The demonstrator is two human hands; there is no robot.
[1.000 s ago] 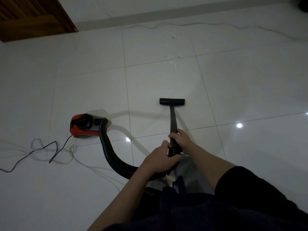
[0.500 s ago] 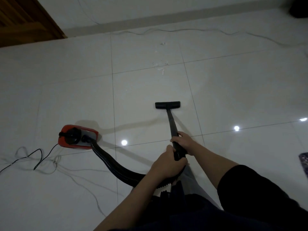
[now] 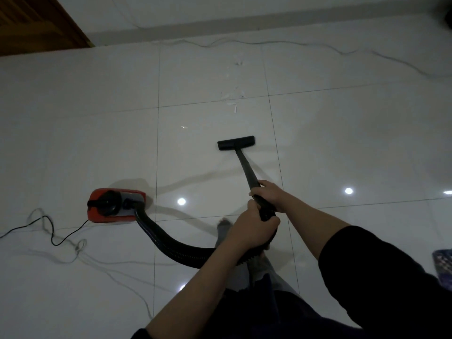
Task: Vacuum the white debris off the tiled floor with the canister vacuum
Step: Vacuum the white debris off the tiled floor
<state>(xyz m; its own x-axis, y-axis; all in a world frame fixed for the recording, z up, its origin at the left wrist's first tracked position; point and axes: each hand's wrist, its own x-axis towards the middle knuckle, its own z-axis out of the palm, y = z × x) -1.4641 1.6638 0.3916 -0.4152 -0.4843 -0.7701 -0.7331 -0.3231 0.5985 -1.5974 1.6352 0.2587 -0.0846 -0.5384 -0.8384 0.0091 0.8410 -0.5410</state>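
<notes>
A red and black canister vacuum (image 3: 115, 206) sits on the white tiled floor (image 3: 93, 133) at the left. Its black ribbed hose (image 3: 168, 244) curves right to the wand handle. My left hand (image 3: 252, 228) grips the handle end where the hose joins. My right hand (image 3: 270, 195) grips the black wand (image 3: 247, 168) a little further up. The flat black floor nozzle (image 3: 236, 142) rests on the tile ahead of me. Several white scraps of debris (image 3: 232, 97) lie scattered beyond the nozzle, apart from it.
A black power cord (image 3: 49, 226) trails left from the canister, with thin pale wires looped beside it. A long wire (image 3: 281, 44) runs along the far wall base. A wooden door (image 3: 36, 23) stands at top left. My foot (image 3: 223, 228) shows under my hands.
The nozzle and wand have moved forward toward the debris, which now looks nearer. The canister sits further back relative to my hands. Both hands keep their grip.
</notes>
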